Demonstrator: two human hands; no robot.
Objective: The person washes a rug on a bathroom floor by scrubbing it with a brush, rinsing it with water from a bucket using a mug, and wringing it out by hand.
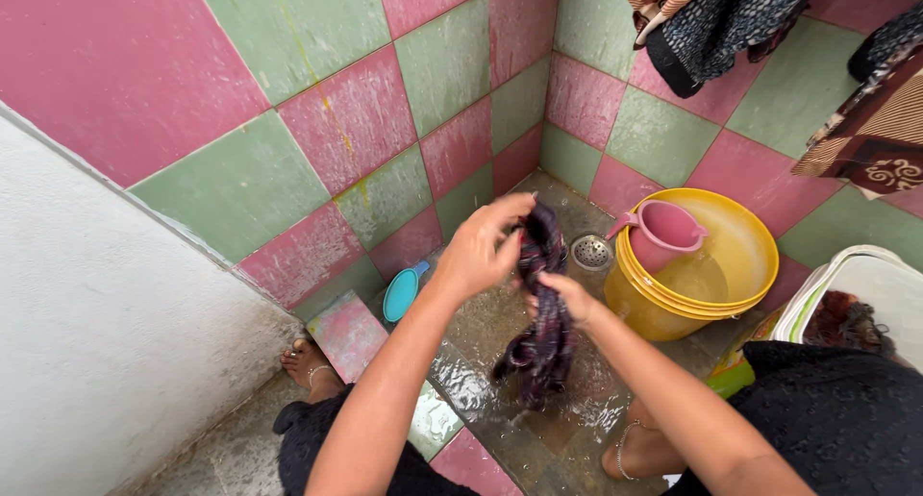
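Dark, wet plaid cloth (544, 313), dangling above wet floor (500, 400), gripped at top by left hand (478, 249) fingers, pinched lower by right hand (567, 294). Right: yellow plastic bucket (740, 256) with pink jug (665, 235).

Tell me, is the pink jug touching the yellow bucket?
Touching. The head view shows the pink jug sitting inside the yellow bucket, leaning against its rim on the side nearest the floor drain.
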